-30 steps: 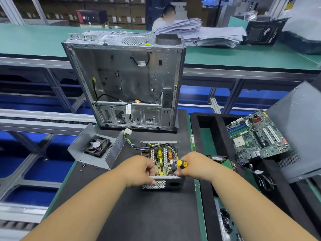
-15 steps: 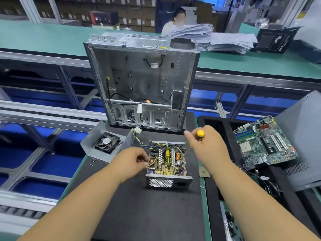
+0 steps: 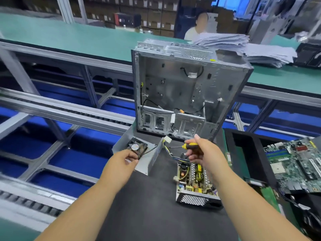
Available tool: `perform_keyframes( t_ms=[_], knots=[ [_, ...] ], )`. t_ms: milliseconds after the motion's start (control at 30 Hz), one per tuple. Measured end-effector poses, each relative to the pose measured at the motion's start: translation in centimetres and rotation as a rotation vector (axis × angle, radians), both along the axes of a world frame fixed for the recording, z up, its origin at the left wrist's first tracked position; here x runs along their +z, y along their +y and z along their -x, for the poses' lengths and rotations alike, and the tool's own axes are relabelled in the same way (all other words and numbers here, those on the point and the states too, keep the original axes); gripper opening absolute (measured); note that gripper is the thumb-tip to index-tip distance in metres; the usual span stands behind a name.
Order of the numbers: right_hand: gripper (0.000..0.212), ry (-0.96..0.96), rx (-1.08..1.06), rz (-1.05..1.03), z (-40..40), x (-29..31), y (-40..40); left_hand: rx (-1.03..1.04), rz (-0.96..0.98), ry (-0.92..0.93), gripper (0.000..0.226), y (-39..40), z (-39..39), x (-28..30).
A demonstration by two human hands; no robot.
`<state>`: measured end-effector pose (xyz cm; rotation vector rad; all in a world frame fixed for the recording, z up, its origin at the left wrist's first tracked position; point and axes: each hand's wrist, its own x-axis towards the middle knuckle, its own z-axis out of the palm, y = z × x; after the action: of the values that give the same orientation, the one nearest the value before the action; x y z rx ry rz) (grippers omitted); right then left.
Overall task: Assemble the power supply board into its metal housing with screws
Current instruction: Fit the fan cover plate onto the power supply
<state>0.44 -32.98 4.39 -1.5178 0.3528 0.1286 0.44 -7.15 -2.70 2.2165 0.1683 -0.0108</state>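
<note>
Left hand (image 3: 128,158) gripping fan cover (image 3: 139,153) near edge, right hand (image 3: 202,152) clutching screwdriver (image 3: 188,146) above power supply board (image 3: 194,178)

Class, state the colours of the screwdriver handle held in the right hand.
Yellow and black, seen in the head view: screwdriver.

board (image 3: 195,178): green power supply circuit bd w/ yellow coils, silver heat sinks, sits flat in its tray on the dark mat.
housing (image 3: 198,200): low metal tray under the bd, perforated front wall facing the camera, top open.
wires (image 3: 169,150): bundle off the bd's far end, running up to a white plug.
cover (image 3: 149,160): grey bent-metal piece w/ black fan, lying open side up, left of the bd.
</note>
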Motion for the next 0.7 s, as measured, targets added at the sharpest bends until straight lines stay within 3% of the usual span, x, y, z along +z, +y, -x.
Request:
perform_keyframes(
  t_ms=[267, 467, 700],
  knots=[
    [0.048, 0.019, -0.079, -0.175, -0.1, -2.0, 2.6, -0.009, -0.211, -0.021, 0.043, 1.3, -3.5, -1.3],
    [0.03, -0.02, -0.136, -0.21, -0.4, -1.5, 1.9, -0.123, -0.518, 0.135, 0.066, -1.0, -6.6, -2.3],
    [0.04, -0.031, -0.072, -0.146, -0.4, -1.3, 0.5, -0.113, -0.805, 0.262, 0.073, -2.9, -9.3, -3.4]
  ],
)
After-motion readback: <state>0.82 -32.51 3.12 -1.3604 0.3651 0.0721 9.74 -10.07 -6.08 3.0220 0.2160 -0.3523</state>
